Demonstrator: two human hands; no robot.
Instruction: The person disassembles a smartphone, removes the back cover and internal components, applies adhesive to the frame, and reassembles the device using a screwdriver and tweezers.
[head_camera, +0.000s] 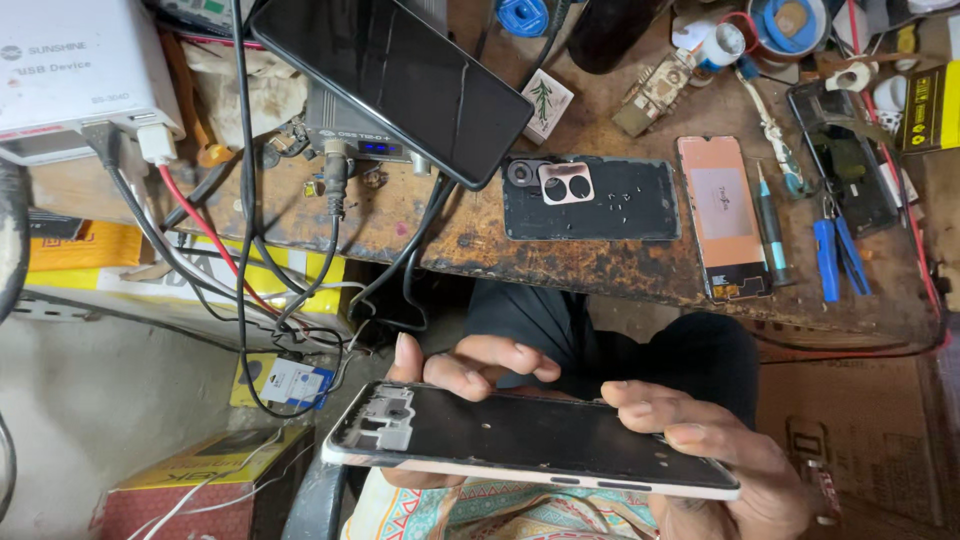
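Both my hands hold a phone frame (520, 440) with its back removed, low in front of my lap. Its dark inside faces up, and a grey camera bracket sits at its left end. My left hand (470, 365) supports the far left part, fingers curled over the edge. My right hand (720, 450) grips the right end, fingers resting on top. On the worn wooden bench (600, 265) above lie the black back cover (590, 198) with a pink camera ring and a copper-coloured inner plate (722, 215).
A dark phone (400, 75) leans over a small black device at the bench's left. A white power box (75, 70) feeds several cables hanging down. Blue tweezers (838, 255), a teal screwdriver (772, 225), another opened phone (850, 155) and tape rolls lie at right. Cardboard boxes stand on the floor.
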